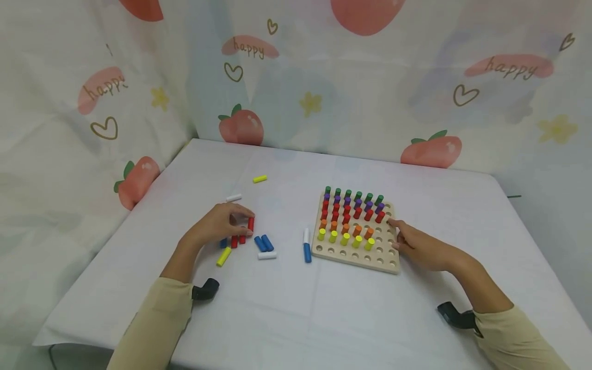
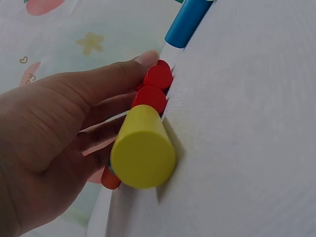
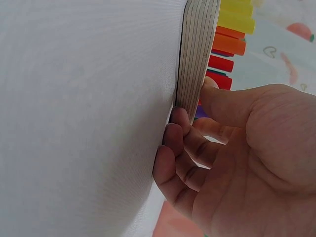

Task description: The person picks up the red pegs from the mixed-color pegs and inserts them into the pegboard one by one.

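Observation:
Thumb and fingers of my left hand pinch a red peg just over the tabletop. Two more red pegs lie under this hand. In the left wrist view, a yellow peg lies in front of the red ones and partly hides them. My right hand grips the right edge of a wooden pegboard, its thumb at the top edge and the other fingers curled against the side. Green, purple, red, orange and yellow pegs stand upright in rows on the board, with bare holes along the front and right.
Loose blue pegs and a white peg lie right of my left hand. A white peg and a blue peg lie end to end beside the board's left edge. Farther back is a yellow peg.

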Available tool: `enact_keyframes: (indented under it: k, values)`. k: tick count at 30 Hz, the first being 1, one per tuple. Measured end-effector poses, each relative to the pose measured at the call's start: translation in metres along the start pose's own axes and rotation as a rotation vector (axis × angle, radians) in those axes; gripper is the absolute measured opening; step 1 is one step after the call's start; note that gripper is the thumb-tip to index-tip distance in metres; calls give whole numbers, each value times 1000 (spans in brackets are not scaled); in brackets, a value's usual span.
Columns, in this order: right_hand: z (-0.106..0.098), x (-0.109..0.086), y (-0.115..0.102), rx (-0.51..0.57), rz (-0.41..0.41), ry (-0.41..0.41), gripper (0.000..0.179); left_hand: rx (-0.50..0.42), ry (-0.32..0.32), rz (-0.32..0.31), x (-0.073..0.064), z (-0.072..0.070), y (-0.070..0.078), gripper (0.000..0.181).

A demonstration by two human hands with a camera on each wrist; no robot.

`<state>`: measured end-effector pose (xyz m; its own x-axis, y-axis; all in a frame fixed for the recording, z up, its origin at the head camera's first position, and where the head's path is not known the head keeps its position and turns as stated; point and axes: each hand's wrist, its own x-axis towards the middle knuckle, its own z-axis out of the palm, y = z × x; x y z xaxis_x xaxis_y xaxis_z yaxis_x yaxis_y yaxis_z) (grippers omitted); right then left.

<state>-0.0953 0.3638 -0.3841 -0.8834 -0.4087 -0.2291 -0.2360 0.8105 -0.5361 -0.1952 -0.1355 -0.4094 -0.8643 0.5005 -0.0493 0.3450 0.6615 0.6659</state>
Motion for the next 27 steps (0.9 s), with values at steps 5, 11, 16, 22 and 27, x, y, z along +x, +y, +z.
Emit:
enact_keyframes:
  k: [5,11,16,22,27]
  values:
    - [0,0,-2,10,2,1,67,-21,23,17,1,1,1,38]
    - [0,0,-3,5,7,4,66,-101,8,45,1,1,1,34]
    - [-1,0,-3,4,8,0,67,-136,-1,57,1,1,1,30]
    - [-2,0,-1,-5,3,1,66,-218,-12,58,3,1,-1,24]
    - [-1,0,-1,15,2,-11,66,-318,1,45,2,1,-4,24]
